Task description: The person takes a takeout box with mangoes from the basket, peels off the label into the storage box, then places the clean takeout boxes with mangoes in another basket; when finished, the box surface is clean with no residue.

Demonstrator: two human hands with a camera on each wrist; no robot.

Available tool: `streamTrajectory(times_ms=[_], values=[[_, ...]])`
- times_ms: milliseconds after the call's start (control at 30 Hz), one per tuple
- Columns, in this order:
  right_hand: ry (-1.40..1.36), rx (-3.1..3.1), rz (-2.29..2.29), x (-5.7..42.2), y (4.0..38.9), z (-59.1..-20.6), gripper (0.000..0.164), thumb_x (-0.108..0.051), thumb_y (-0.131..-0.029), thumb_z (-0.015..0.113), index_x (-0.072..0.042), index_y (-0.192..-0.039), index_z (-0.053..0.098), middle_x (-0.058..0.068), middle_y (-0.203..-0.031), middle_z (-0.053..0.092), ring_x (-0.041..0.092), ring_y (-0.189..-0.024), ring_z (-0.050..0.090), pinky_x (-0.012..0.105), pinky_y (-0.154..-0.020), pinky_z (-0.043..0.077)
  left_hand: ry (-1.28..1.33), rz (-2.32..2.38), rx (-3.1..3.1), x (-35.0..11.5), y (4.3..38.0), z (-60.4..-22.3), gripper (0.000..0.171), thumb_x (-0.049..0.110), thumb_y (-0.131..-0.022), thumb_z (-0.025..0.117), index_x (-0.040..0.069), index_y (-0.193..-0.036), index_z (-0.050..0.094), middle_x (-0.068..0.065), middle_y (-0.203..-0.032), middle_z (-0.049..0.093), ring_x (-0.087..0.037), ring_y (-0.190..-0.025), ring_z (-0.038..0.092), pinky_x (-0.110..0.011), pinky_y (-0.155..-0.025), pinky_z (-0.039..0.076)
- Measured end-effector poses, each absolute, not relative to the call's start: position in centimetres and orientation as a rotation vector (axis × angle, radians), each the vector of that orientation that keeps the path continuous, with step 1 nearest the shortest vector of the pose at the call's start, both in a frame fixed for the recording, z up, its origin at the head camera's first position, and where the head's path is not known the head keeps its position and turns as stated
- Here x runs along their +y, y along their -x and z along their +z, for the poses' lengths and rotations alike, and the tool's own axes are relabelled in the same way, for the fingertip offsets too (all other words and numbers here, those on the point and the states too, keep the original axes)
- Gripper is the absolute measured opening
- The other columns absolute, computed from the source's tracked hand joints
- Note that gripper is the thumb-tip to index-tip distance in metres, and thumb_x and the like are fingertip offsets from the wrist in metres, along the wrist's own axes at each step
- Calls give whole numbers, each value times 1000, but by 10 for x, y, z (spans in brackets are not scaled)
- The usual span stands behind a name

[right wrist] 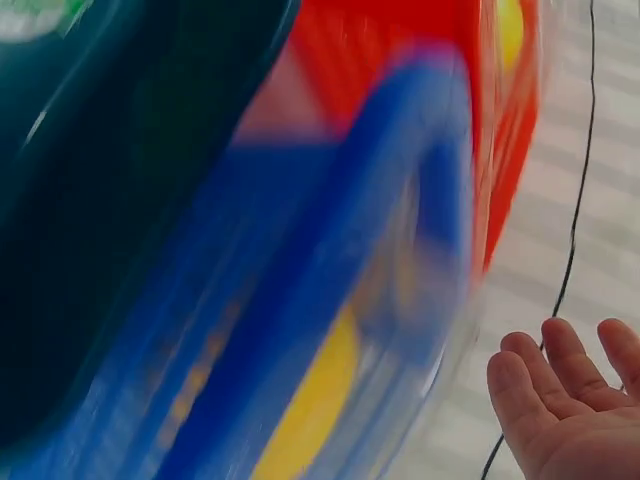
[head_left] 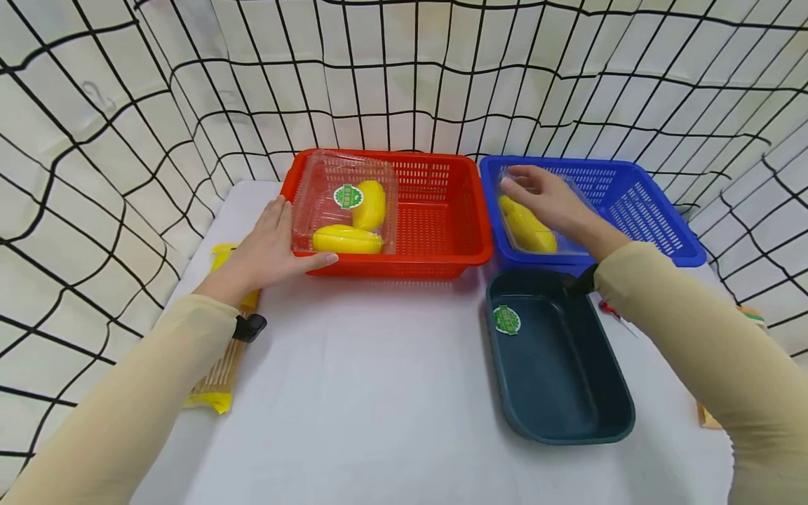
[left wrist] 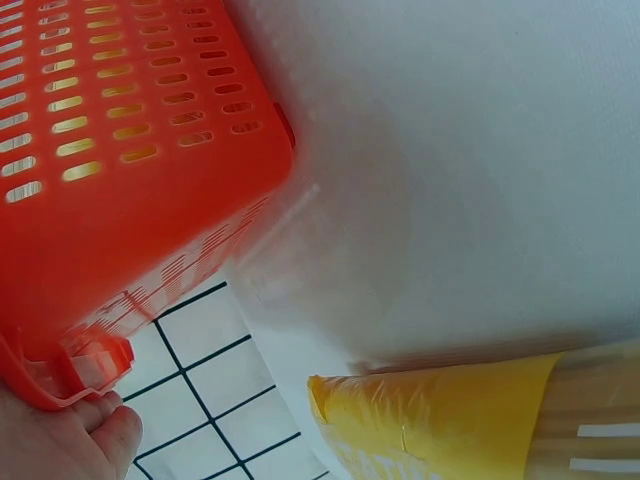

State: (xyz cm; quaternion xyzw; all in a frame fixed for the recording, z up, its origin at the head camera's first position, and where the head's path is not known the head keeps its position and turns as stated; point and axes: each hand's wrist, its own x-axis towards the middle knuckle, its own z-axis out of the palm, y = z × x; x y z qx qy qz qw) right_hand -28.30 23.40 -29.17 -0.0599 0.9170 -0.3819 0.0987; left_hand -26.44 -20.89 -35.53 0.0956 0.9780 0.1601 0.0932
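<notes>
My left hand (head_left: 273, 242) rests against the front left corner of the red basket (head_left: 435, 261), fingers extended along its left side and thumb along the front rim. In the left wrist view, fingertips (left wrist: 112, 432) lie right at the rim of the basket. Inside sits a clear plastic box (head_left: 309, 210) with a green sticker and two plump yellow fruits (head_left: 347, 240). My right hand (head_left: 549, 200) is over the blue basket (head_left: 631, 203), fingers loosely bent and holding nothing. Under it lies another clear box (head_left: 571, 247) with yellow fruit (head_left: 529, 226).
A dark teal tray (head_left: 555, 365) with a green sticker stands in front of the blue basket. A yellow-ended packet (head_left: 217, 375) lies under the left forearm. A small red-handled item (head_left: 609, 308) is by the right sleeve. Black wire mesh (head_left: 413, 77) encloses the white table (head_left: 379, 393).
</notes>
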Motion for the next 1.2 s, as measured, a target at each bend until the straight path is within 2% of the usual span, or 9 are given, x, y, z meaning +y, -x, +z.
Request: streamTrajectory(times_ms=[267,467,633,967,1200], values=[[275,2570,-1022,150,304,-299,79,-58,-100,54,-19,-163,26,12,-162,40,33,-148,40,57,-120,37,-279,464,2898,-211,264,-357,133,86,-81,52,-1,-162,-9,-24,-171,-10,-43,-158,-3,-69,-118,28],[210,2469,-937,110,340,-299,89,-68,-97,49,-22,-165,17,6,-169,26,31,-152,34,54,-122,35,-272,467,2897,-212,264,-360,133,86,-81,52,-1,-162,-8,-23,-171,-9,-43,-159,-3,-68,-118,30],[137,2355,-918,89,365,-304,92,-73,-95,44,-22,-166,14,5,-171,23,30,-152,35,51,-122,36,-272,467,2897,-211,262,-357,132,85,-82,52,-1,-162,-7,-23,-171,-10,-42,-159,-4,-67,-118,31],[49,2178,-881,64,395,-324,89,-75,-95,40,-23,-164,20,12,-165,34,34,-148,40,49,-118,42,-277,505,2878,-210,260,-353,133,85,-81,53,-1,-162,-8,-21,-171,-12,-40,-159,-5,-65,-120,28],[-12,2100,-961,54,402,-346,89,-75,-92,49,-23,-161,27,9,-163,34,34,-144,43,47,-115,47,-287,489,2889,-211,261,-354,132,84,-82,54,-2,-162,-7,-22,-171,-11,-41,-159,-4,-64,-121,28]])
